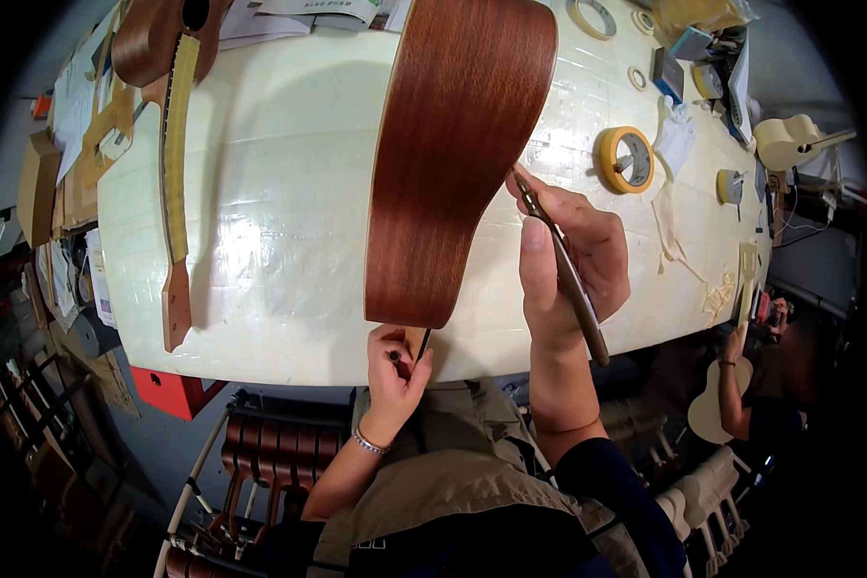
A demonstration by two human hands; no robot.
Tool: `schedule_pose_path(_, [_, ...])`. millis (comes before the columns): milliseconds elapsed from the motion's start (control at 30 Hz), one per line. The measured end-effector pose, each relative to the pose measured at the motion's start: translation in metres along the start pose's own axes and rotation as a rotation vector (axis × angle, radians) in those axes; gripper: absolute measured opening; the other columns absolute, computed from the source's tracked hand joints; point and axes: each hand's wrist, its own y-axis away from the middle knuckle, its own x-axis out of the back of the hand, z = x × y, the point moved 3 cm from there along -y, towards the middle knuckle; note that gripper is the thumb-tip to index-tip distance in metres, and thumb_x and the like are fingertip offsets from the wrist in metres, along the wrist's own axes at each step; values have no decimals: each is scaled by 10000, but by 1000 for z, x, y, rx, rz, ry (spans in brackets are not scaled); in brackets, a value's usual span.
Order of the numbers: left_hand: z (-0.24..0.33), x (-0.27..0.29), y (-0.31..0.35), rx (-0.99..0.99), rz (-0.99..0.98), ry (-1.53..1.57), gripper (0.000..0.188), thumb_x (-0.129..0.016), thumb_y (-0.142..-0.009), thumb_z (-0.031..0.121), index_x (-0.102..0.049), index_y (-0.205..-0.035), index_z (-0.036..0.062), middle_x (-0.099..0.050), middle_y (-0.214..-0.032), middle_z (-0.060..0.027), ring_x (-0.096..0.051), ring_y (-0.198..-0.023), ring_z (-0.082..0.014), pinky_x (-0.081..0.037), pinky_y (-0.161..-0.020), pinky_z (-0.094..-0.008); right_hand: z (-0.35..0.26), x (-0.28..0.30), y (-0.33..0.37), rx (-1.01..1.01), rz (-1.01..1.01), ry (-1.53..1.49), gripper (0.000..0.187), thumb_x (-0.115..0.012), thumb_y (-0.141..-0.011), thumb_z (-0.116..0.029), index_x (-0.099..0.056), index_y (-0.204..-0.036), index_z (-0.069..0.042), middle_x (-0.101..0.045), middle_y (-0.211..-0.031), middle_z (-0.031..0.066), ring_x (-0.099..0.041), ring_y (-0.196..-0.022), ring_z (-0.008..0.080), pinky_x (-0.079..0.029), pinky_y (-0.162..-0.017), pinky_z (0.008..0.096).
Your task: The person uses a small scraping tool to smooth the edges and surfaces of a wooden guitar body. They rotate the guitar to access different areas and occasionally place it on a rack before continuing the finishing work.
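Observation:
A dark reddish-brown wooden ukulele [453,144] stands on its edge over the table, its curved side facing up and its neck end toward me. My left hand [397,376] is closed round the neck just below the body; a small dark cylinder, perhaps a cap, pokes out between its fingers. In my right hand [578,255] a slim brown pen [573,284] with a metal collar is pinched between thumb and fingers. Its tip touches or nearly touches the right edge of the body at the waist; exact contact cannot be made out.
Another brown ukulele [176,144], its fretboard masked with yellow tape, lies at left. Tape rolls [626,160], scraps and small boxes cover the right side of the white table [289,231]. Racks of brown bodies [284,448] stand below. A co-worker [742,385] at right holds a pale ukulele.

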Motion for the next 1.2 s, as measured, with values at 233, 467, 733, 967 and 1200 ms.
schedule_pose_path(233, [0,0,0,-4,2,-12,281,-678,-785,32,-409,-867,19,-452,-1106,-164,-492,-873,-222,-436,-728,-276,1,0,4,-1,-5,6,179,-630,-773,50,-555,-935,31,-662,-943,222,-664,-871,224,-525,-771,286])
schedule_pose_path(467, [0,0,0,0,11,-39,287,-689,-780,50,-418,-872,20,-459,-1094,-170,-500,-891,-252,-434,-752,-296,1,-1,6,-16,-7,0,170,-628,-770,52,-551,-919,29,-663,-939,222,-663,-865,226,-523,-769,289])
schedule_pose_path(733, [1,0,0,5,16,-6,283,-684,-785,49,-417,-875,22,-458,-1089,-167,-496,-880,-244,-434,-743,-293,1,0,7,-7,1,-11,183,-629,-770,52,-554,-935,30,-662,-946,222,-664,-873,230,-521,-772,291])
schedule_pose_path(967, [1,-1,0,-22,10,-11,283,-679,-787,40,-411,-874,25,-455,-1085,-175,-492,-879,-241,-436,-747,-296,2,0,5,-4,6,-8,188,-628,-771,51,-554,-942,32,-663,-945,217,-664,-870,228,-522,-770,289])
schedule_pose_path(1200, [-2,0,1,-6,11,-18,288,-684,-782,42,-408,-863,28,-458,-1089,-176,-499,-909,-249,-437,-759,-303,3,1,15,-28,-40,28,175,-634,-772,42,-550,-925,29,-663,-935,222,-665,-856,228,-522,-755,286])
